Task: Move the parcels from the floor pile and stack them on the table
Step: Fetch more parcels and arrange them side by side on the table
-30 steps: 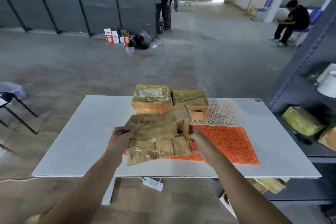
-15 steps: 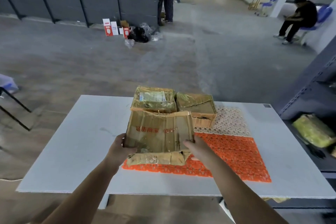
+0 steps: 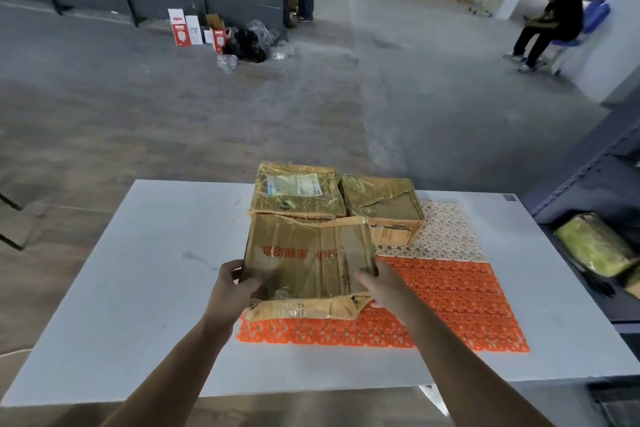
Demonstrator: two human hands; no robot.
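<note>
A taped brown cardboard parcel with red print (image 3: 308, 262) sits flat on the orange mat (image 3: 450, 302) on the white table (image 3: 145, 270). My left hand (image 3: 233, 284) grips its left side and my right hand (image 3: 379, 282) grips its right side. Directly behind it lie two more taped parcels side by side: one with a white label (image 3: 296, 192) on the left and a plain one (image 3: 382, 206) on the right. The front parcel's far edge touches or nearly touches the labelled one.
A grey shelf unit (image 3: 588, 184) stands at the right with a yellow-green package (image 3: 595, 244) on it. Small boxes and bags (image 3: 221, 36) lie on the floor by the dark wall. A person sits on a blue chair (image 3: 550, 22) far right; others stand behind.
The parcel was held tilted above the table; both hands have lowered it flat onto the orange mat in front of the two other parcels. The view has moved closer to the table.
</note>
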